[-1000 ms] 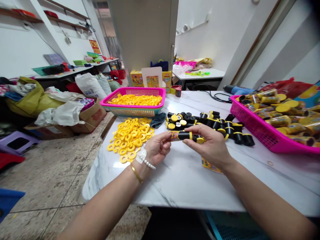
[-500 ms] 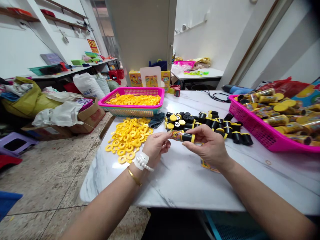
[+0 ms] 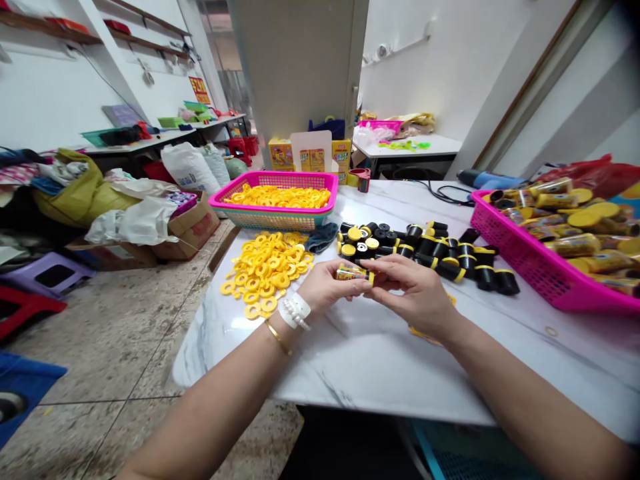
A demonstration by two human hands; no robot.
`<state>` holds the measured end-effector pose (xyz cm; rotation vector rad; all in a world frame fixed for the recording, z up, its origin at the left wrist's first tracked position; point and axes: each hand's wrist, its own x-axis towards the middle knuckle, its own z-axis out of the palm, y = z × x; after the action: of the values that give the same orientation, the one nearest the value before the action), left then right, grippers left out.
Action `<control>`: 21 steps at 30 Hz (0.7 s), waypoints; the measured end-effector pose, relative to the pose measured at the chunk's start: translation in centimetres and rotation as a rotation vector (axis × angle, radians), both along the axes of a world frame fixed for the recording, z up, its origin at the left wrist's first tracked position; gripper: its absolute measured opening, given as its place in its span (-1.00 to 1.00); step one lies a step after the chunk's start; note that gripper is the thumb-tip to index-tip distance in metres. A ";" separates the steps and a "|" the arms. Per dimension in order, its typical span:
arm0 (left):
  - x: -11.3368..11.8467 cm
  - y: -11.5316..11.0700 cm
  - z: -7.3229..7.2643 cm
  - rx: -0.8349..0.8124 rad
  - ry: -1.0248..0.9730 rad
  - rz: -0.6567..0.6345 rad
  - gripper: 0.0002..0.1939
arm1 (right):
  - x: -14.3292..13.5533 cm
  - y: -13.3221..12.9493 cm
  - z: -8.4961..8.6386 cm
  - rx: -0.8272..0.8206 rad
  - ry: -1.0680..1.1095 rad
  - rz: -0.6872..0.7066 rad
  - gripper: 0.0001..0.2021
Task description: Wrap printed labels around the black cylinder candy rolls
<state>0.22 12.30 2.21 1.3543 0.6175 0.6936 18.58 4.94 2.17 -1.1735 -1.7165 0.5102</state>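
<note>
Holding a small printed tube [image 3: 353, 273] crosswise between left hand [image 3: 327, 287] and right hand [image 3: 420, 293], just above the white table [image 3: 350, 367].
Lies nearly level along its long axis, running left to right with a slight dip toward the right; points its yellow end at the right hand, its other end toward the left palm. Pinched along the body by left thumb and fingers, with the thumb on the near side; met at the yellow end by right thumb and forefinger, drawn close together, with the other right fingers bent and partly hidden. Held near the black cylinders [image 3: 484, 277] beyond, to the right of the pile of yellow rings [image 3: 267, 267], and between the left pink basket [image 3: 225, 202] and the right pink basket [image 3: 537, 280], well apart from both.
</note>
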 end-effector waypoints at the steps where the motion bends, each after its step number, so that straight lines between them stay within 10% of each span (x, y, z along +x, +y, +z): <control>1: 0.0 -0.1 0.0 0.013 0.002 -0.011 -0.59 | -0.1 0.0 -0.1 -0.007 0.025 -0.007 -0.64; 11: -0.8 0.4 0.1 -0.157 0.014 -0.021 -0.49 | 0.2 0.0 -0.3 0.102 -0.052 -0.049 -0.82; 21: -0.4 0.2 0.0 0.113 -0.020 0.011 -0.67 | -1.1 -0.2 -0.5 -0.317 0.494 -0.123 -0.72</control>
<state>-0.20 12.48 2.21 1.4472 0.5774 0.7599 17.45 4.73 1.67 -1.2368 -1.1600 0.9338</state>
